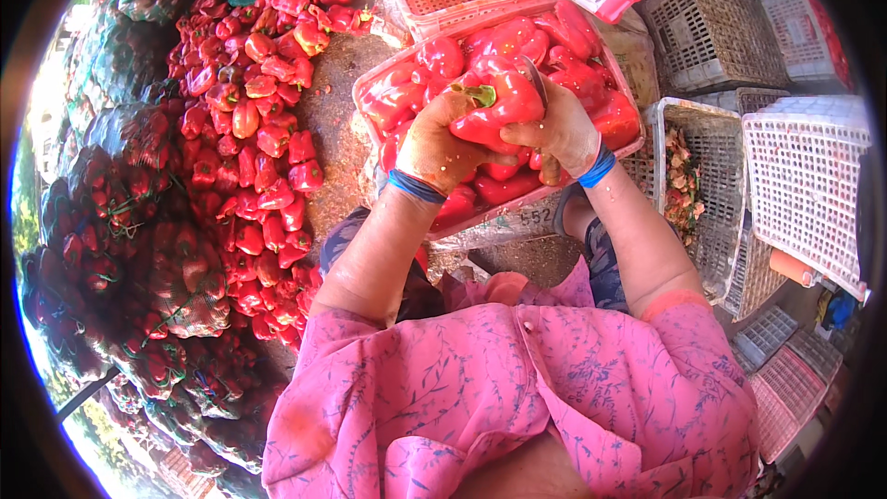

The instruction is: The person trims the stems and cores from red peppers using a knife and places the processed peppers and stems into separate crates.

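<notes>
Over a crate of peppers, a large red bell pepper (506, 103) with a green stem is held between my two hands. My left hand (432, 140) is closed around its left side, near the stem. Against its right side is my right hand (562, 129), also closed, with the thumb on the skin. A thin dark blade, apparently a knife (532, 79), shows between the pepper and my right fingers; its handle is hidden. Below lies the pink-rimmed crate (368, 111), filled with glossy red bell peppers (499, 187). Blue bands circle both wrists.
A big heap of red peppers (249, 129) covers the ground at left, beside stacked full mesh sacks (139, 249). An open crate (661, 166) holding scraps (682, 185) stands at right, near white plastic crates (808, 189). Another pink crate (443, 0) sits beyond the filled one.
</notes>
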`<state>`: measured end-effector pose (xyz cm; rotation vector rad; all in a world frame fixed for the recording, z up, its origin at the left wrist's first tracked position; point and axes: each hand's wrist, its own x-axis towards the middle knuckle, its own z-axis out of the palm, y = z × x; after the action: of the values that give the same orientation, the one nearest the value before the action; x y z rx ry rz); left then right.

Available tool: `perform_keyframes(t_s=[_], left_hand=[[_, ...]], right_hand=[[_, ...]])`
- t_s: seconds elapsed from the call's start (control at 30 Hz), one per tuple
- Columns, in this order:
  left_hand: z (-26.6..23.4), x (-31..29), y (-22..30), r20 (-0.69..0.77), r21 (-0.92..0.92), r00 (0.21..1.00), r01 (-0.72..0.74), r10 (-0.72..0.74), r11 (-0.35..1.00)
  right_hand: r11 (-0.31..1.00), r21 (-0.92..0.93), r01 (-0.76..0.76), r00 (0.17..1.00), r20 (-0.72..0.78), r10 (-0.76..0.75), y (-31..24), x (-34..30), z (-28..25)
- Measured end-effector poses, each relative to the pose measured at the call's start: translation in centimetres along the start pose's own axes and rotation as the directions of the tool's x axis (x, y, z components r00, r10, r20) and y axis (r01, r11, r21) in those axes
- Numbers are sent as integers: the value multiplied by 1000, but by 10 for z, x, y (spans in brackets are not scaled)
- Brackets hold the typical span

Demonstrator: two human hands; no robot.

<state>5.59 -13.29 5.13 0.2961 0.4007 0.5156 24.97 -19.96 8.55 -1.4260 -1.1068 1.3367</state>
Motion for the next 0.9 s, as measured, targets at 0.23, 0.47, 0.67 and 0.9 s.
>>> perform_keyframes(t_s=[0.23, 0.47, 0.67, 0.9], left_hand=[[12, 12, 6, 1, -199, 990, 136, -138, 971], [23, 1, -3, 48, 54, 998, 28, -31, 998], [8, -1, -9, 46, 403, 984, -177, 174, 898], [16, 17, -2, -335, 159, 897, -246, 287, 956]], right_hand=[[825, -519, 225, 920, -166, -356, 5, 6, -1], [990, 109, 84, 987, -144, -67, 5, 3, 2], [973, 220, 66, 995, -85, -49, 4, 7, 0], [929, 336, -155, 976, -95, 197, 29, 16, 14]])
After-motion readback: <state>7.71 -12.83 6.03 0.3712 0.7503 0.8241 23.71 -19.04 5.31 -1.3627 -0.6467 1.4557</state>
